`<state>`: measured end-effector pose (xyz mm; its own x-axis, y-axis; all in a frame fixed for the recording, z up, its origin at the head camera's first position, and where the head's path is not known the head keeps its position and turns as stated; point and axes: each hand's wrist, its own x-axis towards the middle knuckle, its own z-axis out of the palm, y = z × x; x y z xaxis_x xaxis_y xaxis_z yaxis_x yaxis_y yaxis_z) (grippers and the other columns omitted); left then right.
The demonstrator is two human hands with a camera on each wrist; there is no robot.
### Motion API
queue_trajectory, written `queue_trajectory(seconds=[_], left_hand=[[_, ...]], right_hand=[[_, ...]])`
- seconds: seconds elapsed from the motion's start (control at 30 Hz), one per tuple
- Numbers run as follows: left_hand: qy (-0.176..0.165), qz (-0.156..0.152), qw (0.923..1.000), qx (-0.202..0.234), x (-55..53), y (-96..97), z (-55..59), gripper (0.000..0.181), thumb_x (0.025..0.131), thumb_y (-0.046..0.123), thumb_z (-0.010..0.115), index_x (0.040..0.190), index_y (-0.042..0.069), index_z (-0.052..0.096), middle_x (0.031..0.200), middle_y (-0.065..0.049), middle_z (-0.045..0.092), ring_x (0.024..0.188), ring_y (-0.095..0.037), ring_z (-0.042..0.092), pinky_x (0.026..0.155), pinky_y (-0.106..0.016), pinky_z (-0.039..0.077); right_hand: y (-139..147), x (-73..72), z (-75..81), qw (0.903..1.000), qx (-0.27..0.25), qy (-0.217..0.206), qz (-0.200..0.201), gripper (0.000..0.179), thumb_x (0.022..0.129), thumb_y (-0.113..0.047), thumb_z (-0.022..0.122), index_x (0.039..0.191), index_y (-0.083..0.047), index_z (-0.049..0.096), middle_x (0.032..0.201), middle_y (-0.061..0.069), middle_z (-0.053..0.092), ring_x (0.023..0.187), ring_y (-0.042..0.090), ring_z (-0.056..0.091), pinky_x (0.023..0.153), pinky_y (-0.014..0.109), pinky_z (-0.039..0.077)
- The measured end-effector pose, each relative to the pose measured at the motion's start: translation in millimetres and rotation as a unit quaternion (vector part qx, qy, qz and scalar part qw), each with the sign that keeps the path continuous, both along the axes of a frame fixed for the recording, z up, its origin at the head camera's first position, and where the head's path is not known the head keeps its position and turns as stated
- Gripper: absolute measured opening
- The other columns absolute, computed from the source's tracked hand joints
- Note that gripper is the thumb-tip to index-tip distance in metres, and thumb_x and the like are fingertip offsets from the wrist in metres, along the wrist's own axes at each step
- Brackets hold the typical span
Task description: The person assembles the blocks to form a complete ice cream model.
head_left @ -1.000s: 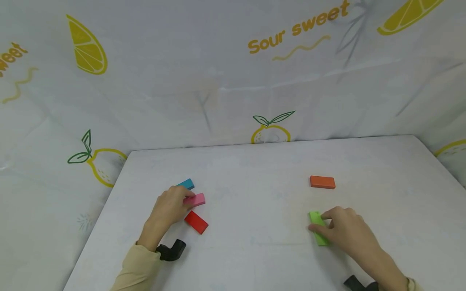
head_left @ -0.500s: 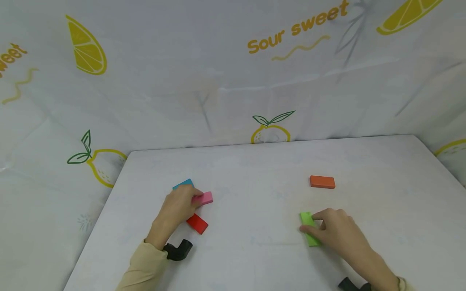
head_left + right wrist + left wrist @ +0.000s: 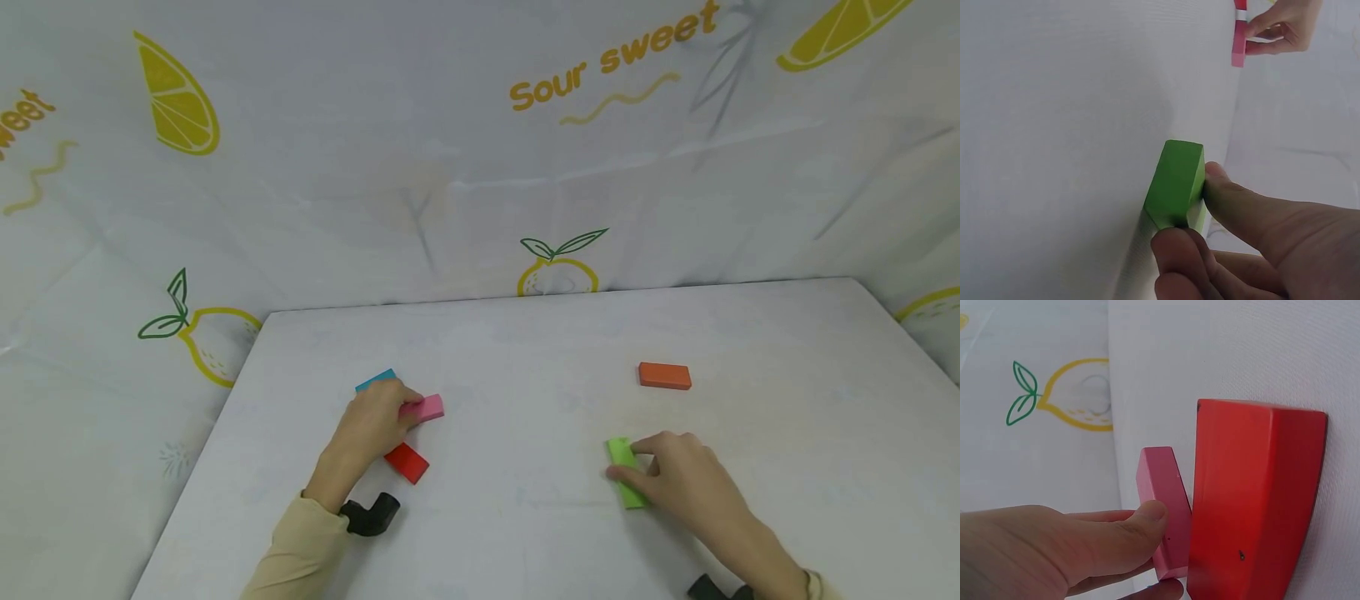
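Note:
My left hand (image 3: pixel 369 423) pinches a pink block (image 3: pixel 431 407) between thumb and fingers, low over the white table. In the left wrist view the thumb presses the face of the pink block (image 3: pixel 1169 481). A larger-looking red block (image 3: pixel 1235 487) lies in front of it there. The blue block (image 3: pixel 375 380), just behind my left hand, is partly covered by it. My right hand (image 3: pixel 686 479) pinches a light green block (image 3: pixel 621 454) on the right side. In the right wrist view, thumb and fingers grip the near end of the green block (image 3: pixel 1175 178).
An orange block (image 3: pixel 664 376) lies behind the right hand. The white table (image 3: pixel 525 358) ends at a back edge against a lemon-print cloth (image 3: pixel 337 183). Each wrist carries a black device (image 3: pixel 372 515).
The left hand has shifted right with the pink block, away from the blue one. The right hand has slid left with the green block. Orange, red and blue blocks stay put.

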<state>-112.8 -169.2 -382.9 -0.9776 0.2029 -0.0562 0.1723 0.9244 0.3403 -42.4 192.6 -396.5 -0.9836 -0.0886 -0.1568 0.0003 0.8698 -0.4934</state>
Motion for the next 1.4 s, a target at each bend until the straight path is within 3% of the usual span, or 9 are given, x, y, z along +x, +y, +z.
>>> queue_trajectory(seconds=[0.4, 0.73, 1.07, 1.4], left_hand=[[-0.018, 0.001, 0.9997, 0.017, -1.8, 6.1, -1.7, 0.029, 0.087, 0.009, 0.080, 0.115, 0.004, 0.078, 0.106, -0.011, 0.074, 0.090, -0.020, 0.062, 0.080, -0.034, 0.061], [-0.002, -0.006, 0.9997, 0.022, -3.2, 16.7, -3.7, 0.028, 0.086, 0.008, 0.081, 0.114, 0.004, 0.078, 0.100, -0.011, 0.074, 0.084, -0.020, 0.062, 0.078, -0.033, 0.061], [0.007, -0.024, 0.9996, 0.014, -4.1, 26.7, -5.2, 0.028, 0.086, 0.007, 0.080, 0.114, 0.004, 0.078, 0.104, -0.011, 0.075, 0.094, -0.024, 0.067, 0.084, -0.036, 0.061], [0.003, -0.037, 0.9992, 0.015, -5.4, 39.4, -3.3, 0.027, 0.086, 0.007, 0.081, 0.113, 0.004, 0.078, 0.106, -0.012, 0.075, 0.097, -0.026, 0.070, 0.087, -0.037, 0.062]], right_hand=[[-9, -1.5, -1.4, 1.0000, 0.002, -0.007, 0.001, 0.052, 0.079, -0.038, 0.086, 0.110, 0.003, 0.077, 0.050, -0.006, 0.053, 0.051, 0.009, 0.044, 0.048, 0.022, 0.029], [-19, -0.1, -2.5, 1.0000, -0.008, 0.003, 0.005, 0.048, 0.078, -0.034, 0.087, 0.108, 0.002, 0.078, 0.047, -0.007, 0.049, 0.050, 0.010, 0.042, 0.049, 0.021, 0.028], [-33, -0.5, -5.7, 0.9999, -0.010, 0.003, 0.002, 0.049, 0.080, -0.035, 0.086, 0.108, 0.005, 0.077, 0.045, -0.007, 0.048, 0.050, 0.007, 0.041, 0.049, 0.021, 0.027], [-44, 1.3, -6.4, 0.9981, -0.061, -0.005, 0.010, 0.035, 0.080, -0.028, 0.086, 0.102, -0.002, 0.079, 0.040, -0.009, 0.048, 0.042, 0.006, 0.045, 0.046, 0.019, 0.030]])
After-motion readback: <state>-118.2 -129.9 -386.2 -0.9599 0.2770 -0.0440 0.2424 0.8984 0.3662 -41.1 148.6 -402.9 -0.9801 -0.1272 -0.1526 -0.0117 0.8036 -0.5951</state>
